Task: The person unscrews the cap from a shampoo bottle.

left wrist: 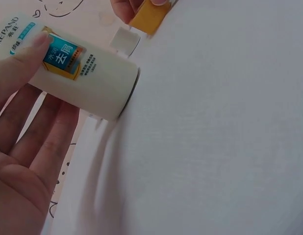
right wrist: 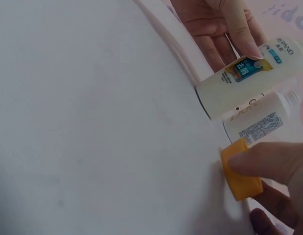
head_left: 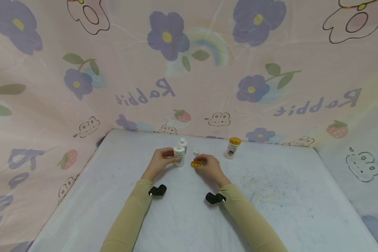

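My left hand [head_left: 161, 159] holds a white shampoo bottle [head_left: 179, 156] upright on the table, thumb on its front label. The label's blue and yellow patch shows in the left wrist view, and the bottle's top has no cap on it. Between thumb and fingers, my right hand [head_left: 210, 168] pinches a yellow-orange cap [right wrist: 240, 171], its hollow side up in the head view. The cap is a short way right of the bottle, apart from it. Right behind the held bottle stands a second white bottle [right wrist: 262, 117], also uncapped and partly hidden in the head view.
A small white cap [head_left: 196, 152] lies on the table just beyond my right hand. Farther right stands a white bottle with a gold cap [head_left: 233, 147]. The white-covered table [head_left: 280, 210] meets a patterned curtain [head_left: 201, 87] at the back and sides.
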Action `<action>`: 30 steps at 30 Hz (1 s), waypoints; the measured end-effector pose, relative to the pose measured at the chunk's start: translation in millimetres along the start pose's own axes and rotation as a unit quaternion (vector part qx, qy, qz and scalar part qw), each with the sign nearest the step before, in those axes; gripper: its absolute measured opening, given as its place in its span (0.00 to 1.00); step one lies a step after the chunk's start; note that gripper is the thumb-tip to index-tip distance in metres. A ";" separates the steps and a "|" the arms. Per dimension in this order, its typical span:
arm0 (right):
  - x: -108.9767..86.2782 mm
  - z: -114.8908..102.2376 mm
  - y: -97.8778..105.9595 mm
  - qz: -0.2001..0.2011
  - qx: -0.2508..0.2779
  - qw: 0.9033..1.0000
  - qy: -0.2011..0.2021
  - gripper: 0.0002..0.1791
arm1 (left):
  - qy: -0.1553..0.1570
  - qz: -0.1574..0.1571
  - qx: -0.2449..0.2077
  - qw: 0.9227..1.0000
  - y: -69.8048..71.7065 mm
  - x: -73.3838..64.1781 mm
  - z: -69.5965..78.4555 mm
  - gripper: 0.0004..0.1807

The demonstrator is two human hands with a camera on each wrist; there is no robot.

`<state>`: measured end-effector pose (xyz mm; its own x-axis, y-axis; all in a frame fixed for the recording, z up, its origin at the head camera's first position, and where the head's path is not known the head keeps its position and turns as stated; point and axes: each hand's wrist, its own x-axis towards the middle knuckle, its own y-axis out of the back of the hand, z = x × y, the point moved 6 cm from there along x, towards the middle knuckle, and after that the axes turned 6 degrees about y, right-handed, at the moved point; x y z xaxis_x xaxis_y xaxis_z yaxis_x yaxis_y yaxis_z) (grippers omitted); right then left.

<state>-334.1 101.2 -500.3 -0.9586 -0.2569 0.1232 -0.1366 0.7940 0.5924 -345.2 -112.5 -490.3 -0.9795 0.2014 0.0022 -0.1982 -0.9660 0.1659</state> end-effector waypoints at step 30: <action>-21.4 -5.8 37.2 -0.038 0.045 0.997 0.059 0.31 | 0.016 -0.006 0.011 1.000 17.8 -27.9 -7.9 0.26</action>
<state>-317.2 133.0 -476.3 -0.9094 -0.3771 0.1755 -0.2352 0.8142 0.5309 -321.6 -136.6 -495.2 -0.9778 0.2074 -0.0308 -0.2095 -0.9598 0.1869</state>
